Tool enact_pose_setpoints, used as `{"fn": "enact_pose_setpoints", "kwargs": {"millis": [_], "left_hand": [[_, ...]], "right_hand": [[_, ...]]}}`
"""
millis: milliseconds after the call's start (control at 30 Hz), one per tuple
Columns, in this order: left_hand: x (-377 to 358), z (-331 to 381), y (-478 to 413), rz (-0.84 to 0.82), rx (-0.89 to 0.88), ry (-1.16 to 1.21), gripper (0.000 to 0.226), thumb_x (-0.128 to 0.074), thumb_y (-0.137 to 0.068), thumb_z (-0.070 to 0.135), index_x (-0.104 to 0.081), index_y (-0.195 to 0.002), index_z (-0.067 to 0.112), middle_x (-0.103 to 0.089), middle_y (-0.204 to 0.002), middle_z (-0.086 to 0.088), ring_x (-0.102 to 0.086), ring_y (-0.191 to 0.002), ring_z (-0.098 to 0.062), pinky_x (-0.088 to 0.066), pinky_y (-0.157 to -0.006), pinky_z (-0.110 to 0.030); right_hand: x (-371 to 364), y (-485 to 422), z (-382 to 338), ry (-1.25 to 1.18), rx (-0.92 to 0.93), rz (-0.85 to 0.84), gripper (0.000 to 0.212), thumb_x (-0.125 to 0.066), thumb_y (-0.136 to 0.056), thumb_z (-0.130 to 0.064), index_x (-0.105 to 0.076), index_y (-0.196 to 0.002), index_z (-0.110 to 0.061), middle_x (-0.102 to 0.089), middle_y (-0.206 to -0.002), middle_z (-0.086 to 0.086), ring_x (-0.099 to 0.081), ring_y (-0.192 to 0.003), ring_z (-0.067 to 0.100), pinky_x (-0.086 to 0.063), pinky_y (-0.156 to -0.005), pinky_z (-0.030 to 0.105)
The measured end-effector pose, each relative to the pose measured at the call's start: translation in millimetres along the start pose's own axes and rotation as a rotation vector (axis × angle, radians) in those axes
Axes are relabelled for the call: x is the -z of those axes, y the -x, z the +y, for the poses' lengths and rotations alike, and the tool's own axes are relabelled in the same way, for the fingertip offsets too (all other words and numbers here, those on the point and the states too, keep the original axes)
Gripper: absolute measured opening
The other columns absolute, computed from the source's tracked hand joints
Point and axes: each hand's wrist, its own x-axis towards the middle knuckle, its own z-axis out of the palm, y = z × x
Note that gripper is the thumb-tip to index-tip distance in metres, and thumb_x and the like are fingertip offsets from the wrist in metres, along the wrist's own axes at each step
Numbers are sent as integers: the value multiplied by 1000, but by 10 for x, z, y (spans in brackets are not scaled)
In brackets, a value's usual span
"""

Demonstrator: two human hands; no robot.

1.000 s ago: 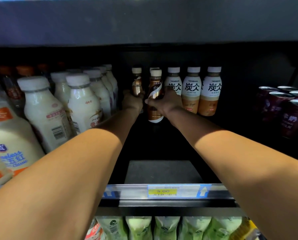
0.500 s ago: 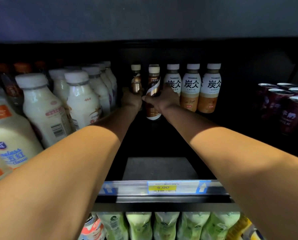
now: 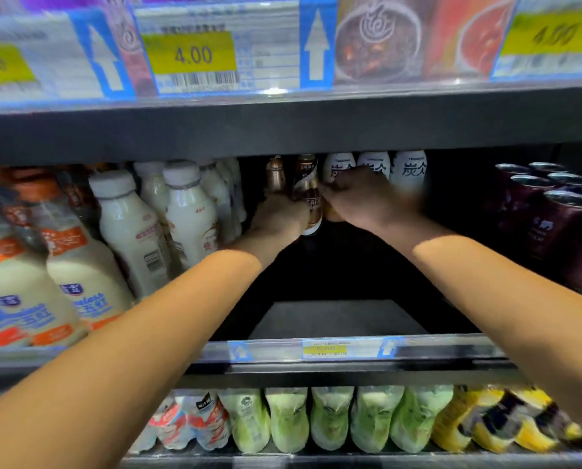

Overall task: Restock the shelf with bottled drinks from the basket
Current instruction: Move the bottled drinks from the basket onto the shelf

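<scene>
Now 4.00 tags [image 3: 192,55] show overhead; my left grip [image 3: 279,218] wraps the brown bottle [image 3: 308,184]; right grip [image 3: 367,203] has shifted onto TANBING bottles [image 3: 410,170], and I cannot tell its hold.

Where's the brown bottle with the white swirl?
Head view, centre: the brown bottle stands deep on the middle shelf between the left hand and right hand, copper bottle to its left, white latte bottles to its right.

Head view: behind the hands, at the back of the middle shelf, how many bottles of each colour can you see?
Brown bottles: 2
White bottles with black lettering: 3
Total: 5 in view; the hands may hide more.
</scene>
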Motion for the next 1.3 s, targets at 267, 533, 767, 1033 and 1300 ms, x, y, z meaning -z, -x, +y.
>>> {"fn": "enact_pose_setpoints", "kwargs": {"millis": [267, 533, 767, 1033, 1300], "left_hand": [[170, 354, 1531, -63, -789, -357, 39, -44, -94, 46, -49, -64, 22, -51, -62, 6, -50, -63, -16, -39, -57, -34], [-738, 682, 2438, -484, -1247, -331, 35, -23, -98, 47, -48, -87, 24, -55, -87, 5, -59, -92, -20, -49, -76, -35], [-2023, 1295, 3431, -731, -1512, -550, 18, -56, -86, 23, -48, -69, 23, -59, -70, 2, -64, -62, -25, -35, -48, -30], [-3959, 2138, 4628, -941, -1644, -665, 20, -40, -98, 21, -57, -108, 21, -58, -114, -1, -58, -106, -28, -30, -69, -32], [-5998, 3067, 5381, -1096, -1528, -696, 11, -73, -71, 19, -67, -65, 12, -63, -66, -5, -63, -57, -27, -39, -48, -28]], "right_hand": [[746, 1620, 131, 542, 49, 34, 27, -39, -101, -34, -46, -77, -24, -54, -82, 0, -57, -81, 27, -32, -62, 33], [1145, 3088, 976, 626, -507, 25, 28, -40, -100, -31, -40, -74, -24, -54, -76, -3, -63, -75, 27, -38, -53, 32], [1560, 4280, 1872, 611, -969, -36, 42, -19, -103, -45, -56, -98, -25, -63, -111, -4, -63, -104, 24, -40, -70, 32], [1998, 5155, 3705, 487, -1299, -121, 24, -34, -100, -37, -41, -82, -23, -63, -109, 0, -64, -100, 28, -35, -66, 30], [2535, 5665, 5720, 349, -1465, -211, 26, -42, -94, -28, -65, -104, -22, -68, -104, 2, -66, -96, 27, -40, -69, 30]]}}
